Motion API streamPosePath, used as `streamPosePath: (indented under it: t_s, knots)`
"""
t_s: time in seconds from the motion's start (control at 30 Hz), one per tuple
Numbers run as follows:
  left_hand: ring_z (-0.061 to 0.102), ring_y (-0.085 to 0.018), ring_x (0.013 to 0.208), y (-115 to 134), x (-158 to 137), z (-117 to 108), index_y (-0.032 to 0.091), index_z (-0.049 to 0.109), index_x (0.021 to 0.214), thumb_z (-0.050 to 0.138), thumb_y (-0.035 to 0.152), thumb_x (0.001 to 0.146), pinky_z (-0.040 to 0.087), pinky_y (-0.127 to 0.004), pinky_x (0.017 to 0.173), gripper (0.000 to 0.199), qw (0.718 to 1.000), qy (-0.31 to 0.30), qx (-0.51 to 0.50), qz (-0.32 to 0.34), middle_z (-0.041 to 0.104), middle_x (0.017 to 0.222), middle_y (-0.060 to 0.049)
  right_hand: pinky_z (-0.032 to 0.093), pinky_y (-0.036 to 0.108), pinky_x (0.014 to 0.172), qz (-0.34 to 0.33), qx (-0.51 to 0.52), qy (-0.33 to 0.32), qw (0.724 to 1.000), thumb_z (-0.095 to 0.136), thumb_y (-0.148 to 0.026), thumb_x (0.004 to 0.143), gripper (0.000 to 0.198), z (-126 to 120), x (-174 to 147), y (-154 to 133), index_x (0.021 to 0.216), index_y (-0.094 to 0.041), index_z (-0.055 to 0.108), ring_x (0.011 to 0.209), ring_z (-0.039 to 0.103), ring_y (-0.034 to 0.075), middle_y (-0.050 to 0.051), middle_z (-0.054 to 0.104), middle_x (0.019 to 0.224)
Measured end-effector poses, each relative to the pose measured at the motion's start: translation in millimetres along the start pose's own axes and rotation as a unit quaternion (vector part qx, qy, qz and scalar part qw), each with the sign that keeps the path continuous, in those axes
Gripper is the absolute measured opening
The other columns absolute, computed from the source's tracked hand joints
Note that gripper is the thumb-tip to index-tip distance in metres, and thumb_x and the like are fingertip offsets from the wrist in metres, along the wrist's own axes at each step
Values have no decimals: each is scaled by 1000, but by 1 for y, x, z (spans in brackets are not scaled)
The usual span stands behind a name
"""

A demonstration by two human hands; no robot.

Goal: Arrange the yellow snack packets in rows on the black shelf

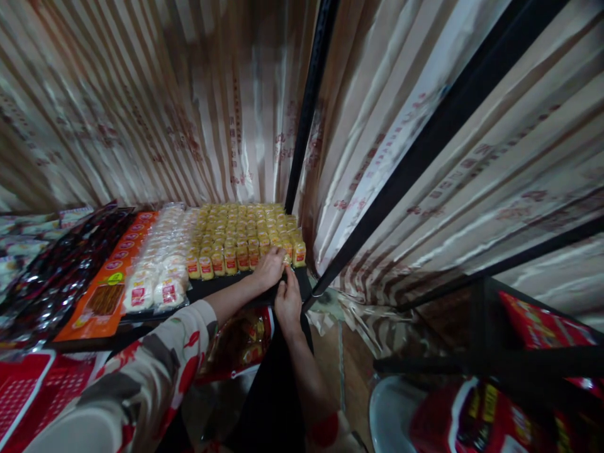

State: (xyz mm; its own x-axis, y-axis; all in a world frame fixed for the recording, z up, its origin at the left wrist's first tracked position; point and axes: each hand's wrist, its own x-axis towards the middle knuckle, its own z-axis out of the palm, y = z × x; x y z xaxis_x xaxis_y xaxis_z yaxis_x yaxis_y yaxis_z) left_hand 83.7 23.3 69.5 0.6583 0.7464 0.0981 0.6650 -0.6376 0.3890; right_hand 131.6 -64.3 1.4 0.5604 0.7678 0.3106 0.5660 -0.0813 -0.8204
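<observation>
Rows of small yellow wrapped snacks (pixel 236 236) with red labels stand close together on a black shelf (pixel 207 289). At the front right of these rows, my left hand (pixel 270 269) curls its fingers over one yellow wrapped snack (pixel 287 258). From just below, my right hand (pixel 289 297) brings its fingertips up to the same snack, so both hands meet on it. Fingers cover most of that piece. Left of the yellow rows lie white round wrapped pieces (pixel 155 277) with red labels in clear film.
An orange snack packet (pixel 108 283) and dark shiny packets (pixel 70 270) lie farther left. Below the shelf are a red bag (pixel 42 396) and a clear-fronted bag (pixel 240 340). Black frame posts (pixel 309 107) and printed curtain-like sheeting (pixel 189 94) enclose the corner. A pale basin (pixel 389 409) stands lower right.
</observation>
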Motion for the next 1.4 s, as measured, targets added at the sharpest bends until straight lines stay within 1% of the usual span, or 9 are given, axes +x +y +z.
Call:
streamPosePath:
  t_s: [0.2,0.37,0.67,0.77,0.87,1.0,1.07,1.23,1.4]
  knots:
    - [59,-17,83,2,18,6,16,52,110,41,14,84,48,-27,70,28,998,-18,56,13,46,111,-10,34,39,103,7,-9,11,1000,31,-17,81,48,2,13,12,126,-7,47,122,41,21,16,49,128]
    - [57,-15,81,2,24,9,17,51,111,40,15,85,48,-25,70,29,999,1,37,9,41,113,-9,34,41,103,0,-28,32,999,31,-15,80,48,7,15,18,123,-6,49,124,38,23,18,43,132]
    - [54,-11,75,-2,29,17,18,51,107,39,17,86,47,-23,69,24,1000,25,4,6,40,112,-7,38,41,99,-27,-55,71,996,32,-11,79,46,15,20,21,120,-8,53,115,44,23,17,48,119]
    - [53,-10,72,-2,27,20,18,49,110,37,18,87,47,-24,66,26,999,34,0,9,39,115,-8,39,42,97,-32,-75,78,994,31,-11,80,47,17,21,22,122,-10,52,113,44,24,17,47,118]
    - [54,-12,75,-2,18,23,21,45,116,37,19,88,48,-26,67,30,998,54,-18,4,40,114,-7,40,44,95,-32,-90,81,992,32,-12,81,46,18,21,23,124,-12,50,111,45,25,17,47,117]
    - [53,-15,91,-3,1,31,20,50,111,35,22,90,48,-27,82,25,994,61,-80,50,46,107,-6,42,42,91,-25,-100,76,992,39,-20,83,41,17,20,23,121,-14,53,107,46,25,16,48,114]
    - [52,-15,95,-3,-5,37,18,53,107,34,22,91,46,-27,87,25,989,59,-122,64,49,104,-6,42,41,90,-22,-108,64,992,41,-22,83,40,17,20,24,119,-14,53,106,46,25,16,49,113]
    - [54,-12,87,-7,-4,48,17,58,98,34,19,90,48,-25,85,25,978,54,-202,15,53,97,-5,43,39,89,-13,-126,49,991,40,-21,84,40,17,20,25,121,-15,52,108,45,24,15,48,117]
    - [54,-13,88,-11,-2,47,15,59,94,37,18,89,49,-25,84,23,981,50,-187,24,53,100,-6,42,38,90,-16,-121,58,991,40,-20,83,44,20,20,27,126,-17,47,111,45,24,15,47,120]
